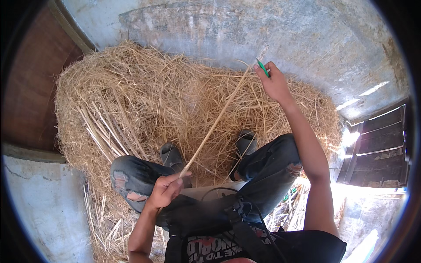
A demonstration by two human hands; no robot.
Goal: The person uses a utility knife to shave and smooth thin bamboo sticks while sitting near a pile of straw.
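Observation:
A long, thin, pale strip [218, 118], which looks like split bamboo or cane, slants from near my lap up to the far right. My left hand [167, 191] is closed round its near end, just above my left thigh. At the strip's far end, with the arm stretched out, my right hand [274, 82] grips a small green-handled knife [263, 68]. Its blade is hard to make out against the pale wall, and the knife lies close to the strip's tip. I cannot tell whether blade and strip touch.
Loose straw [144, 83] is heaped around my feet. Several pale strips [101, 133] lie on it to the left of my left knee. A stained wall [228, 33] rises behind the heap; dark wooden boards [377, 149] stand at right. A black cable [221, 189] loops above my lap.

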